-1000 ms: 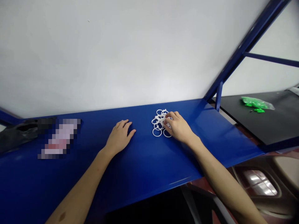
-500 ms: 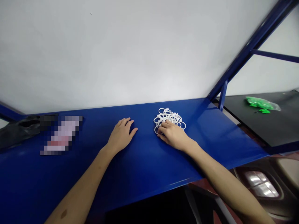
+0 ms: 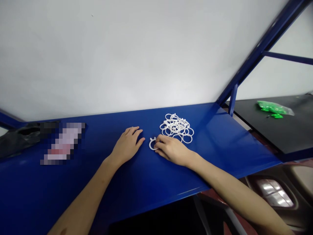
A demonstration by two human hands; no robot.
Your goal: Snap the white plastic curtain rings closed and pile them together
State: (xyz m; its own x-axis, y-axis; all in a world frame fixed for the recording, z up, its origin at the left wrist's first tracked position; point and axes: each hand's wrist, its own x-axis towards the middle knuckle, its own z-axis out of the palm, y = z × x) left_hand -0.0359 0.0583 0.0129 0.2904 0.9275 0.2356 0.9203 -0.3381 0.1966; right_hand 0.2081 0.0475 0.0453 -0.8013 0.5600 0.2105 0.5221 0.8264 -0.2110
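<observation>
Between the thumb and fingers of my right hand (image 3: 171,149) is a white ring with small knobs (image 3: 151,144), held low over the blue tabletop. Its right side is hidden by the fingertips. Just behind that hand lies a loose pile of several similar white rings (image 3: 178,125), overlapping one another. To the left of the held ring, my left hand (image 3: 127,143) rests palm down on the table, its fingers spread and nothing in them.
The blue table (image 3: 137,189) meets a pale wall (image 3: 137,58) at the back. A black bag (image 3: 19,137) and a blurred-out flat item (image 3: 65,142) lie at the left. On a black table (image 3: 281,133) at the right is a bag of green pieces (image 3: 272,107).
My right hand has moved left and toward me, away from the pile, bringing one white ring with it. My left hand has barely shifted.
</observation>
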